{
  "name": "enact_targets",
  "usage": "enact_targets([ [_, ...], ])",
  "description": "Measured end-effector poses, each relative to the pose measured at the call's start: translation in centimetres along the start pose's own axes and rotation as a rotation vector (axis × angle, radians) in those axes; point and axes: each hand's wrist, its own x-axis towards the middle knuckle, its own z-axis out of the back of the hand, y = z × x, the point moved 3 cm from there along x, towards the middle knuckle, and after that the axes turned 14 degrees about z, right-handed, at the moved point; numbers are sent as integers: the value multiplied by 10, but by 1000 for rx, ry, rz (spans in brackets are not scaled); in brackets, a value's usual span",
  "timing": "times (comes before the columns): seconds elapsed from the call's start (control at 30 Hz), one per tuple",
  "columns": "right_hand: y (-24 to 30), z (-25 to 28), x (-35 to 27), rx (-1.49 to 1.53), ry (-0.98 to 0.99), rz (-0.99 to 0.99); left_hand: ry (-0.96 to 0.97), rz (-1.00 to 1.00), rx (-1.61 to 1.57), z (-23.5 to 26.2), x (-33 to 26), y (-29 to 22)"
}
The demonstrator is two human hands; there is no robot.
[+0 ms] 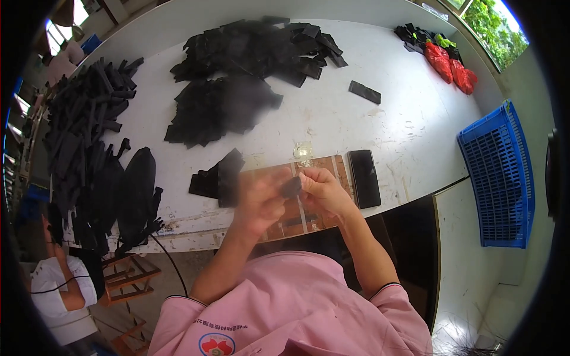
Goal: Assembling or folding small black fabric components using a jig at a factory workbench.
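Observation:
Above a brown board with pale stripes (279,230), my two hands meet around a small black piece that looks like cloth (291,188). My left hand (260,199) is closed on it from the left, its outline a little blurred. From the right, my right hand (323,191) pinches its edge between thumb and fingers. Left of the board lie a few flat black pieces (229,172), the nearest partly behind my left hand. A black, phone-like slab (364,178) rests just right of the board.
Flat black pieces form a large pile (237,53) at the back, with long black bundles (89,118) at left. One black strip (364,92) lies apart. Red bags (442,62) sit back right, a blue crate (497,178) beside the table. Another person (65,285) is at lower left.

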Motion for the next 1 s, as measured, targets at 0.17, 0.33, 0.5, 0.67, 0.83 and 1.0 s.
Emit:
enact_targets([
  [0.17,-20,7,1,247,-40,62,-432,-494,935,-27,-5,-4],
  [0.33,7,8,-11,-78,-200,295,-292,-745,1448,-56,-7,-14],
  [0.5,63,-18,-14,-1281,114,745,-334,-684,813,-63,-19,-9],
  [0.67,6,-4,-17,-1011,61,666,-319,-636,891,-30,-5,2],
  [0.83,20,-5,-17,-1012,7,644,-286,-465,1036,-53,6,-11],
  [1.0,-18,2,-16,-639,11,597,-385,-537,1336,-38,14,-9],
])
